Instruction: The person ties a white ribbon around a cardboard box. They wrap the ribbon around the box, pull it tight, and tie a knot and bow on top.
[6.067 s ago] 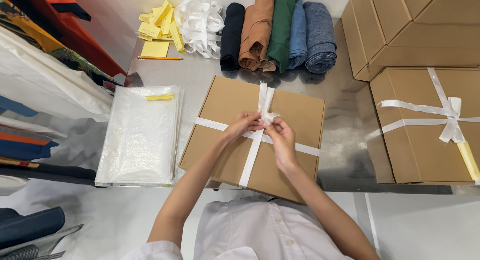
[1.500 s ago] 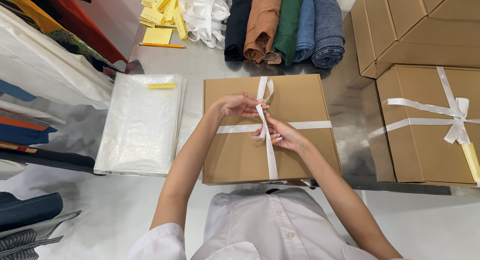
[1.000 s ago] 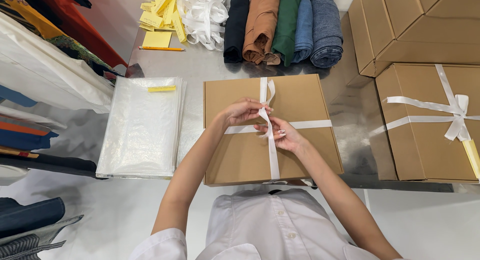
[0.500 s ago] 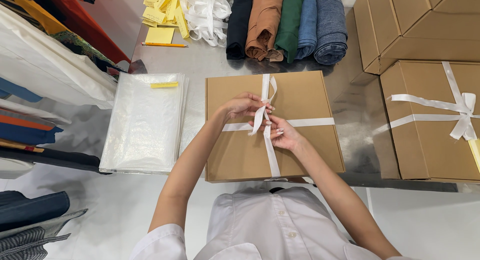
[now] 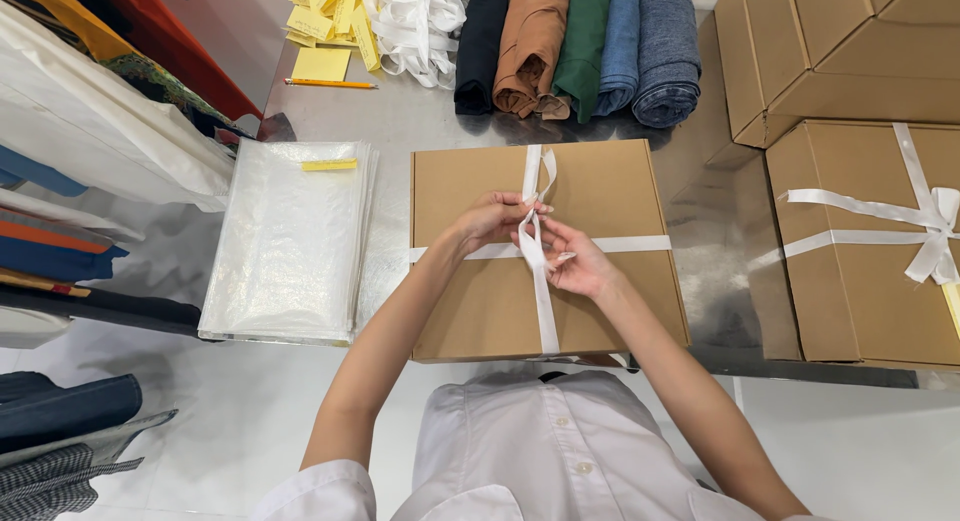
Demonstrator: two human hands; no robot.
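The box (image 5: pixel 545 251) lies flat on the worktop (image 5: pixel 420 121) just ahead of the person, a white ribbon (image 5: pixel 540 281) crossed over its lid. Both hands meet at the crossing: the left hand (image 5: pixel 490 219), at about 10 o'clock of the knot, pinches a ribbon strand between closed fingertips; the right hand (image 5: pixel 578 266), at about 4 o'clock, is curled around the other strand. Against half a second ago the hands sit closer together and a small loop now stands up between them, so the tying looks under way, not finished.

At 9 o'clock of the box lies a stack of clear bags (image 5: pixel 290 241) with a yellow slip on top. At 3 o'clock stands a second box (image 5: pixel 870 241), already tied with a bow, cut off by the frame edge. At 12 o'clock lie rolled cloths (image 5: pixel 575 41), loose ribbon (image 5: pixel 415 21) and yellow notes (image 5: pixel 325 31).

The knot itself is hidden by the fingers; whether it is drawn tight cannot be told.
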